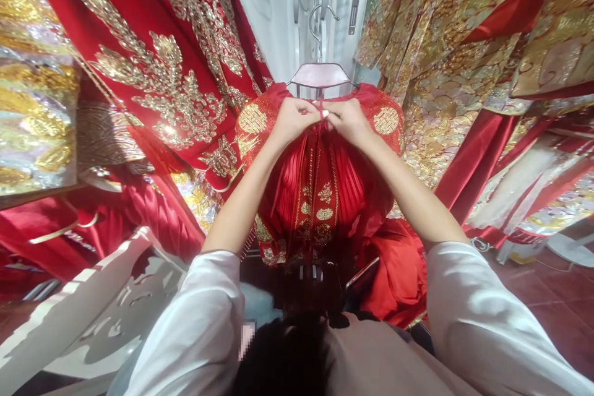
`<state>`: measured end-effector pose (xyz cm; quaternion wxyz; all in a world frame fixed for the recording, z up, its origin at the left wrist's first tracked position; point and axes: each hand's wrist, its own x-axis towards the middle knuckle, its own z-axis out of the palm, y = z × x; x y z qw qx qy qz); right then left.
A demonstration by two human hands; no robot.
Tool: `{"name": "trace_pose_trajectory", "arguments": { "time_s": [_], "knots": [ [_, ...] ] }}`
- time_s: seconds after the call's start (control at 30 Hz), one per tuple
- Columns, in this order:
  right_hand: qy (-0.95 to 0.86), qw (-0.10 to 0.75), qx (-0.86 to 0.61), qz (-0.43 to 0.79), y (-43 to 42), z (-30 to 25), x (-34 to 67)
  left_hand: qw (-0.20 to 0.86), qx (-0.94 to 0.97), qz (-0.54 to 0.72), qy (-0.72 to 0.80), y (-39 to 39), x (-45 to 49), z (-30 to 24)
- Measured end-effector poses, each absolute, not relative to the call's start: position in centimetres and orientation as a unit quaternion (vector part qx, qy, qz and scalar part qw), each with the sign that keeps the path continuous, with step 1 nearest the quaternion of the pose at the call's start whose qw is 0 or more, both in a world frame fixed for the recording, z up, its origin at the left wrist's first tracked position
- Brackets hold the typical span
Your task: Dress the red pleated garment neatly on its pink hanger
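Note:
A red garment with gold embroidery (pixel 325 192) hangs upright in front of me on a hanger (pixel 320 74) with a pale, wide top and a metal hook. At its neckline, my left hand (pixel 299 116) is closed in a pinch on a thin red tie string (pixel 321 110). My right hand (pixel 346 119) meets it from the other side, fingers also pinched on the string. The fingertips of both hands nearly touch at the collar centre. Round gold emblems sit on the garment's shoulders, outside each hand.
Red and gold embroidered garments (pixel 158 80) hang close on the left, and gold patterned ones (pixel 445 74) on the right. Behind the hanger is a white door or cabinet (pixel 273 6). A white carved panel (pixel 106 303) stands low left; bright red cloth (pixel 399 278) bunches low right.

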<state>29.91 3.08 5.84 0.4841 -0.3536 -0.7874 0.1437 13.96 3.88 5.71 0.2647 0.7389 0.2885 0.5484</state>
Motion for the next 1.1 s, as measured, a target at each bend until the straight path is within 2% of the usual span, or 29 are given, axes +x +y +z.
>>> {"name": "trace_pose_trajectory", "arguments": {
  "time_s": [0.27,0.43,0.6,0.73,0.83,0.9,0.97,1.1],
  "knots": [
    [-0.815,0.400,-0.420,-0.003,2.0,4.4,31.1,0.254,0.741,0.542,0.303,4.0,15.0,4.3],
    [-0.832,0.425,-0.355,-0.027,2.6,4.2,30.7,0.208,0.776,0.498,0.327,4.0,15.3,4.6],
    [-0.813,0.464,-0.353,-0.008,3.5,3.9,30.2,0.060,0.801,0.475,0.360,3.0,14.8,4.7],
    [-0.758,0.476,-0.438,-0.079,3.4,3.9,31.4,-0.075,0.782,0.406,0.467,2.0,12.7,4.8],
    [-0.719,0.490,-0.485,-0.090,3.2,3.9,32.4,-0.120,0.758,0.398,0.502,2.0,11.3,4.6],
    [-0.714,0.515,-0.472,-0.056,3.1,4.0,32.4,-0.108,0.752,0.430,0.487,2.4,11.2,4.5],
    [-0.703,0.557,-0.440,0.036,3.0,4.0,32.0,-0.049,0.737,0.494,0.459,2.9,11.7,4.4],
    [-0.630,0.596,-0.379,0.322,3.0,4.0,31.0,0.206,0.680,0.591,0.382,3.6,12.8,4.5]
  ]
}}
